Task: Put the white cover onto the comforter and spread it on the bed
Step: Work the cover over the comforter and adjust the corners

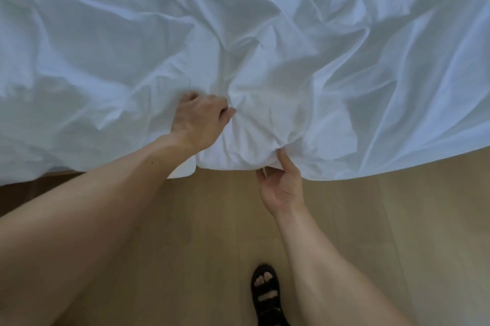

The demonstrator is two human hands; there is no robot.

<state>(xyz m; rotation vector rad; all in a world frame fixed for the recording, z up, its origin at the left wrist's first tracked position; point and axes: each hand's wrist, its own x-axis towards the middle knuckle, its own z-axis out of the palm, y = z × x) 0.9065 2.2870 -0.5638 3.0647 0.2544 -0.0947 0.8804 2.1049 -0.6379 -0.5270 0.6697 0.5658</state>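
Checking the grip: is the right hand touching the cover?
Touching. The head view shows the right hand pinching the cover at its lower edge, thumb pressed on top.

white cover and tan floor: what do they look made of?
Crumpled white cover: thin woven cloth, likely cotton, matte; it holds sharp creases and soft folds. Tan plank floor: wood or wood-look laminate, low sheen; faint straight board seams.

One white cover (265, 34) is lying rumpled across the upper part of the view. Two bare hands are showing, one left hand (197, 121) and one right hand (282, 187), each on one bare forearm. One black sandal (266, 296) is standing on one wooden floor (397, 219).
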